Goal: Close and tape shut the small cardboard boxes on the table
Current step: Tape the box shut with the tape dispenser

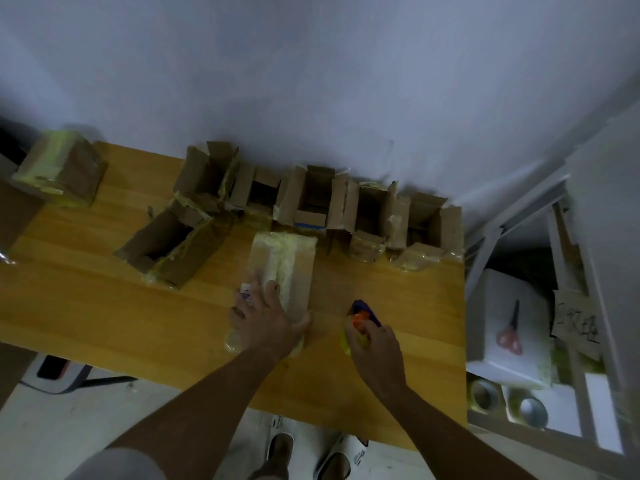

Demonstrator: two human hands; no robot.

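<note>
At the table's (86,271) far left corner sits a taped box (60,168), closed, overhanging the edge. Next, near the left middle, an open box (166,247) lies tilted, its inside dark. Along the far edge against the wall runs a row of open boxes (311,199), flaps up; one holds something with a blue edge, the rest are too dark to tell. In front of that row, at the middle of the table, is the closed box (282,268) with pale tape down its top. My left hand (266,320) rests flat on its near end, fingers spread. Just beside it, my right hand (375,344) grips a tape dispenser (363,315), purple and orange, on the table. The near edge and near left part of the table are bare wood. Past the right edge stands a shelf (554,306) holding scissors (510,332) on a white block.
</note>
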